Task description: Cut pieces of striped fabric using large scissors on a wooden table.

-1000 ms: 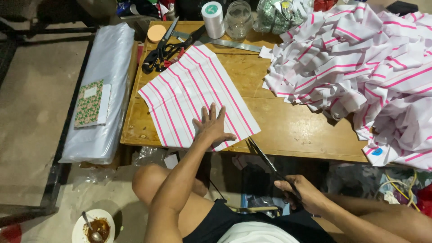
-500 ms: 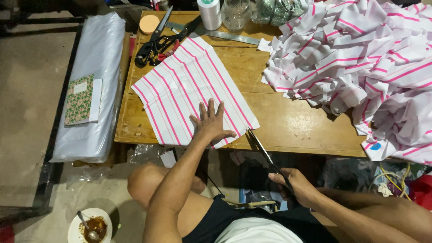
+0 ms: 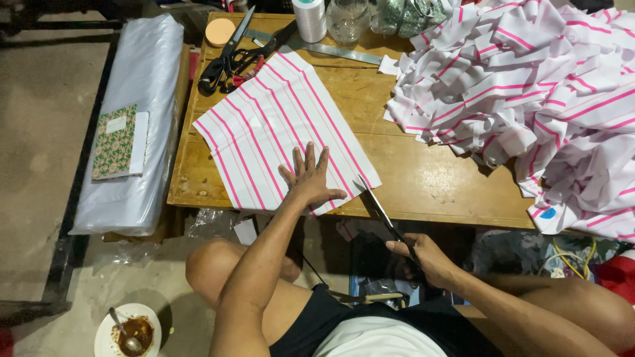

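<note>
Far left, a white bowl with brown sauce and a spoon (image 3: 127, 332) sits on the concrete floor. Above it a long roll of clear plastic-wrapped white material (image 3: 135, 125) lies along the table's left side, with a green floral notebook (image 3: 116, 141) on top. Low wooden table (image 3: 423, 178) next. At its top left: a round orange disc (image 3: 219, 32), two pairs of black-handled scissors (image 3: 231, 56), a long metal ruler (image 3: 324, 47). Behind them a white thread cone (image 3: 309, 18) and a clear glass jar (image 3: 347, 20).

Flat rectangular piece of white fabric with pink stripes (image 3: 278, 125) lies on the table's left half, lower edge at the near table edge. Left hand (image 3: 309, 178) is pressed palm-down on its lower right part, fingers spread wide, thumb out to the right.

Just right of that hand, long dark-bladed shears (image 3: 380, 211) point up-left, tips at the fabric's lower right corner, blades look nearly closed. Right hand (image 3: 426, 258) sits below the table edge, fingers curled tight around the shears' handles.

Right half of the table: big heap of cut pink-striped white fabric strips (image 3: 529, 86), spilling over the right edge, well apart from the flat piece. Person's bare knees and black shorts at the bottom.
</note>
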